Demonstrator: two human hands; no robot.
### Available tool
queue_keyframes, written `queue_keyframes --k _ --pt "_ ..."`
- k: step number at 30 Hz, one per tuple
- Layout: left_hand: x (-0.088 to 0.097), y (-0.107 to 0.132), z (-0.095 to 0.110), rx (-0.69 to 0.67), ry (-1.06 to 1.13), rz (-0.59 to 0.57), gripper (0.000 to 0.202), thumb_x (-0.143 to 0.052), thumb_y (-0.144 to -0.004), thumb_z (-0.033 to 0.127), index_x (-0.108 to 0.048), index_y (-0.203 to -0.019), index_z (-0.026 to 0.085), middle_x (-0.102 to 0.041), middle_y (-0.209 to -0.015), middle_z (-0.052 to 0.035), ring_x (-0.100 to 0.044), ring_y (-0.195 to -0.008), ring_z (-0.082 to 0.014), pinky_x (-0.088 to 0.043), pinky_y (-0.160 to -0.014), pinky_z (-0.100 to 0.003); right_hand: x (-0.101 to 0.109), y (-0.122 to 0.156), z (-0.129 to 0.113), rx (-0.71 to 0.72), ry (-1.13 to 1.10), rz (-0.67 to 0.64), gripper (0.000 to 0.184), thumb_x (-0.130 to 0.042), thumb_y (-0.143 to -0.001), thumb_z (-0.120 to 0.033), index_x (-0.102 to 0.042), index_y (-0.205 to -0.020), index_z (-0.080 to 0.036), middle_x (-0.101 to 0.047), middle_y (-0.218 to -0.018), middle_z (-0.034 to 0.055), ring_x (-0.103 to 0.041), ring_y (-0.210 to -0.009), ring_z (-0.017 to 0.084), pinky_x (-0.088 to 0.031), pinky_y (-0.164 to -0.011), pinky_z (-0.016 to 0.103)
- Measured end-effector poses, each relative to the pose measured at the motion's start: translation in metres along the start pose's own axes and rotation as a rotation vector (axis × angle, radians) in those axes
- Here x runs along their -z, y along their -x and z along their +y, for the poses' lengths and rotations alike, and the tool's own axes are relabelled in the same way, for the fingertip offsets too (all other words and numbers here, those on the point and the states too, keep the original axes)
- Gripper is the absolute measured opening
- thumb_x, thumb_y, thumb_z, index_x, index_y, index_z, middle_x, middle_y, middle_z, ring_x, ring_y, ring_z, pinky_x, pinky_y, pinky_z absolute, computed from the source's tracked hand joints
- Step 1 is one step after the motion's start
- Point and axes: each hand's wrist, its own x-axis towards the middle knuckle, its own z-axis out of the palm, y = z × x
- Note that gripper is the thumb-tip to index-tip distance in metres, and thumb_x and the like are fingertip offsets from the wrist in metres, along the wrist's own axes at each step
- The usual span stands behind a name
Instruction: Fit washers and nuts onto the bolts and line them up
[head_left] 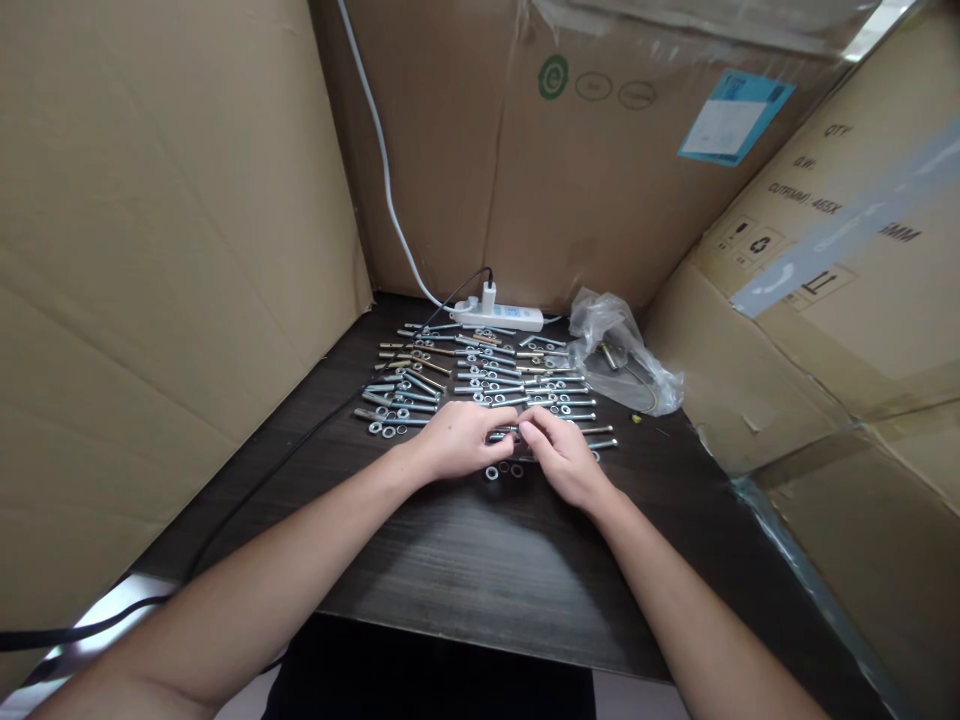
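While the bare left hand (465, 440) and bare right hand (562, 455) meet above the near rows of long silver metal bolts (397, 420), their fingers are curled almost together; whatever small part they may pinch is hidden, so I cannot tell. Flat, round silver washers (492, 473) lie just in front of the fingers on the dark wood-grain desk (450, 540). For good handling, one hand would best steady the part while the other makes small fingertip adjustments, close to the desk, with both wrists clear of the neighbouring rows.
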Motion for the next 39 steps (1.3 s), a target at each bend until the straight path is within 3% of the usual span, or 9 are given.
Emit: queue_keyframes --k 3,5,13,17,22,31,34,39 --pt "0.0003 -0.0002 0.0001 -0.014 0.0 -0.005 0.018 -0.046 -0.085 0.032 -0.061 -0.086 0.022 -0.063 -0.067 0.0031 -0.053 -0.056 -0.0114 -0.031 -0.054 -0.021 0.0001 -0.0004 0.0012 -0.003 0.021 -0.02 0.036 -0.034 -0.095 -0.036 -0.049 -0.067 -0.018 -0.05 -0.062 -0.0014 -0.047 -0.059 0.012 -0.033 -0.058 0.025" --pt "0.0001 -0.0002 0.0001 -0.019 -0.004 -0.001 0.018 -0.046 -0.086 0.032 -0.061 -0.084 0.022 -0.062 -0.065 0.0034 -0.052 -0.054 -0.0113 -0.03 -0.053 -0.021 0.0001 -0.0004 0.001 -0.014 0.026 -0.031 0.036 -0.036 -0.094 -0.036 -0.049 -0.066 -0.018 -0.05 -0.061 -0.0015 -0.047 -0.058 0.012 -0.034 -0.058 0.025" --pt "-0.0012 0.0003 -0.0011 -0.01 0.003 0.011 0.018 -0.047 -0.085 0.031 -0.061 -0.091 0.023 -0.063 -0.067 0.0037 -0.053 -0.056 -0.0116 -0.03 -0.054 -0.022 -0.0013 0.0012 -0.0008 -0.037 -0.008 0.028 0.007 -0.051 -0.084 -0.026 -0.053 -0.087 -0.019 -0.054 -0.069 -0.0024 -0.048 -0.06 0.012 -0.036 -0.055 0.023" --pt "-0.0004 0.0 -0.001 -0.017 0.016 0.004 0.016 -0.047 -0.084 0.028 -0.061 -0.091 0.023 -0.063 -0.069 0.0036 -0.054 -0.058 -0.0117 -0.031 -0.055 -0.021 -0.0004 0.0005 -0.0009 -0.035 -0.002 0.032 0.014 -0.048 -0.088 -0.031 -0.055 -0.09 -0.019 -0.059 -0.075 -0.0002 -0.052 -0.066 0.013 -0.039 -0.06 0.024" --pt "0.0 0.0004 -0.0002 -0.015 -0.007 0.006 0.016 -0.046 -0.085 0.031 -0.059 -0.082 0.022 -0.061 -0.064 0.0036 -0.051 -0.054 -0.0113 -0.03 -0.053 -0.021 0.0003 -0.0011 -0.0007 -0.01 0.057 -0.007 0.034 -0.038 -0.093 -0.038 -0.054 -0.071 -0.018 -0.054 -0.064 -0.0011 -0.049 -0.061 0.013 -0.037 -0.06 0.024" --pt "0.0008 0.0001 -0.0001 -0.002 0.019 0.006 0.017 -0.046 -0.086 0.032 -0.06 -0.088 0.023 -0.063 -0.069 0.0037 -0.053 -0.058 -0.0114 -0.031 -0.055 -0.021 -0.0006 0.0015 -0.0025 -0.015 -0.003 0.039 0.01 -0.05 -0.086 -0.028 -0.054 -0.089 -0.019 -0.057 -0.073 -0.0007 -0.051 -0.064 0.013 -0.038 -0.058 0.024" --pt "0.0017 0.0001 0.0001 0.008 0.021 0.009 0.016 -0.047 -0.085 0.031 -0.06 -0.089 0.023 -0.063 -0.071 0.0035 -0.054 -0.059 -0.0116 -0.032 -0.055 -0.021 0.0006 0.0009 -0.0026 -0.009 -0.021 0.037 0.014 -0.047 -0.089 -0.031 -0.055 -0.093 -0.019 -0.059 -0.077 0.0 -0.053 -0.067 0.014 -0.039 -0.062 0.024" --pt "0.0019 0.0004 0.0013 -0.002 0.007 -0.005 0.015 -0.047 -0.085 0.029 -0.061 -0.086 0.023 -0.063 -0.068 0.0034 -0.054 -0.057 -0.0117 -0.033 -0.056 -0.021 0.0007 -0.0004 -0.0018 -0.01 0.048 0.01 0.034 -0.037 -0.094 -0.037 -0.055 -0.072 -0.018 -0.055 -0.065 -0.0006 -0.05 -0.062 0.013 -0.037 -0.061 0.025"
